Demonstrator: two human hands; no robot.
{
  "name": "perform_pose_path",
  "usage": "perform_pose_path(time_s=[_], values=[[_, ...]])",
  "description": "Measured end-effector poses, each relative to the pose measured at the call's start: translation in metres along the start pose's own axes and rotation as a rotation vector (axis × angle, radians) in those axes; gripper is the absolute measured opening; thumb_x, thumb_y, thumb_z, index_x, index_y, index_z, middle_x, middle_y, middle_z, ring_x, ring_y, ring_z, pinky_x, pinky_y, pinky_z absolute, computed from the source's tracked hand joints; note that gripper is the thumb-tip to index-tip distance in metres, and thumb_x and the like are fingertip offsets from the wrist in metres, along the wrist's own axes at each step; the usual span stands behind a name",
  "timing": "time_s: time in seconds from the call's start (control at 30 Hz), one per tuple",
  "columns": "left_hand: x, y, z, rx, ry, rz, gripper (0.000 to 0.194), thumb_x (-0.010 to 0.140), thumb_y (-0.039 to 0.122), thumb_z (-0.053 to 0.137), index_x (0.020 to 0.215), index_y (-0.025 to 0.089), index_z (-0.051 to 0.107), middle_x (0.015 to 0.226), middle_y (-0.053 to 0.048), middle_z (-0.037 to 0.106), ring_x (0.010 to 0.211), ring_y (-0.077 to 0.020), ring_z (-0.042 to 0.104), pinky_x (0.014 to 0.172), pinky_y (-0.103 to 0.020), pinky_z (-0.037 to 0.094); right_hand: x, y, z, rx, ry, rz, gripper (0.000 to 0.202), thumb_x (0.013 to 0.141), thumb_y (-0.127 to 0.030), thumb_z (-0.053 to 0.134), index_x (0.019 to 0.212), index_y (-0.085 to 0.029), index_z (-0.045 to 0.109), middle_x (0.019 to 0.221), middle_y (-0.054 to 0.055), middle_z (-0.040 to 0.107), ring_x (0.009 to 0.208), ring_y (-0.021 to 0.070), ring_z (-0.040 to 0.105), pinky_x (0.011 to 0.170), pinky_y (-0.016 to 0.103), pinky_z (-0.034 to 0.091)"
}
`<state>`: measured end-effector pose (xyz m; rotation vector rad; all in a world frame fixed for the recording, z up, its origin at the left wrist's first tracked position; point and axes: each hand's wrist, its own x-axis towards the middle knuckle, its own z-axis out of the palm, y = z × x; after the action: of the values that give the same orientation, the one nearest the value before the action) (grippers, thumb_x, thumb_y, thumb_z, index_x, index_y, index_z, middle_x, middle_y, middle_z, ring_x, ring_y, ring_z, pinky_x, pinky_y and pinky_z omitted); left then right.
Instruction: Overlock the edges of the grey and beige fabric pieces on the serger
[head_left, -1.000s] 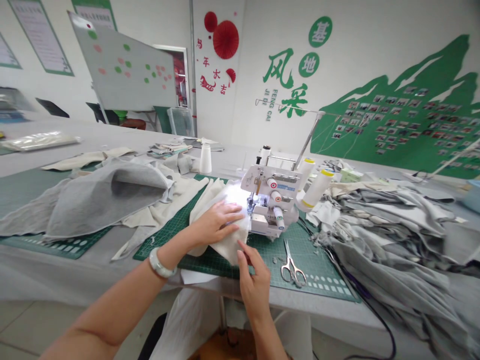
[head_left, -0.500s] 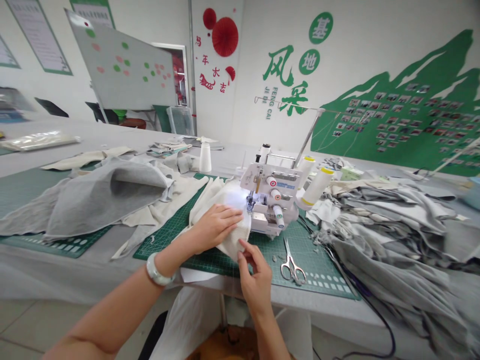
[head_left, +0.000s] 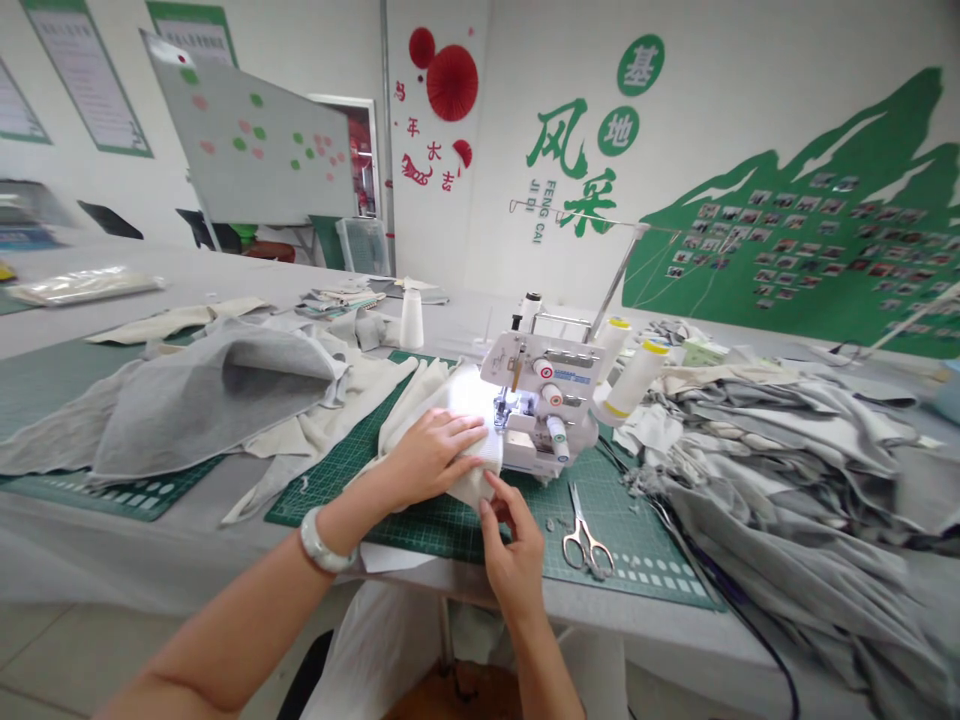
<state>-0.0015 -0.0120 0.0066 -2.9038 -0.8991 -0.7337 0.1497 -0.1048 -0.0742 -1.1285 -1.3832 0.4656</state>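
A white overlock sewing machine stands on the green cutting mat, its lamp lighting the cream fabric that runs up to its presser foot. My left hand lies flat over this fabric with fingers stretched toward the machine, just left of the foot. At the fabric's near corner, my right hand pinches the edge between thumb and index finger. A pale bangle circles my left wrist. Silver scissors lie on the mat to the right of my right hand.
Grey and cream cloth pieces spread across the left of the table. A large heap of grey fabric covers the right side. Yellow-tipped thread cones stand behind the machine, and a white cone stands farther left. A black cable hangs at the front edge.
The cream fabric and its near corner have shifted slightly toward the machine, my right hand moving along with its pinched edge. My left hand stays flat on the cloth.
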Motion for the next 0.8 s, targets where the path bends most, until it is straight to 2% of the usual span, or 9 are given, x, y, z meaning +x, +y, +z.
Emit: perform_pose_path(time_s=[0.27, 0.5, 0.67, 0.8], values=[[0.001, -0.004, 0.005, -0.026, 0.028, -0.027, 0.043, 0.098, 0.04, 0.042, 0.133, 0.018, 0.053, 0.137, -0.01, 0.055, 0.129, -0.0252, 0.046, 0.11, -0.045, 0.032, 0.001, 0.001, 0.001, 0.008, -0.048, -0.026, 0.031, 0.095, -0.022, 0.048, 0.123, -0.022, 0.059, 0.086, 0.002, 0.056, 0.073, 0.0139, 0.052, 0.069, 0.025, 0.046], [0.007, -0.009, 0.006, -0.002, 0.002, -0.049, 0.042, 0.099, 0.037, 0.038, 0.134, 0.019, 0.052, 0.139, -0.009, 0.054, 0.13, -0.0248, 0.045, 0.11, -0.046, 0.031, 0.0, 0.001, 0.002, -0.007, -0.042, 0.001, 0.032, 0.094, -0.025, 0.05, 0.125, -0.021, 0.059, 0.091, 0.004, 0.06, 0.07, 0.014, 0.053, 0.068, 0.026, 0.046], [0.005, 0.005, 0.001, 0.044, 0.057, -0.037, 0.037, 0.099, 0.026, 0.035, 0.129, 0.017, 0.055, 0.132, -0.01, 0.058, 0.125, -0.0247, 0.049, 0.11, -0.048, 0.03, -0.001, 0.003, 0.002, 0.029, -0.062, 0.02, 0.033, 0.094, -0.024, 0.049, 0.126, -0.022, 0.059, 0.09, 0.004, 0.061, 0.072, 0.0145, 0.055, 0.068, 0.026, 0.046], [-0.001, 0.015, 0.0, 0.009, 0.052, 0.013, 0.034, 0.099, 0.028, 0.039, 0.126, 0.018, 0.057, 0.127, -0.01, 0.059, 0.119, -0.0242, 0.051, 0.105, -0.044, 0.036, 0.0, 0.003, 0.003, 0.065, -0.074, 0.024, 0.034, 0.095, -0.024, 0.048, 0.127, -0.023, 0.058, 0.087, 0.003, 0.06, 0.07, 0.0143, 0.055, 0.066, 0.026, 0.047]])
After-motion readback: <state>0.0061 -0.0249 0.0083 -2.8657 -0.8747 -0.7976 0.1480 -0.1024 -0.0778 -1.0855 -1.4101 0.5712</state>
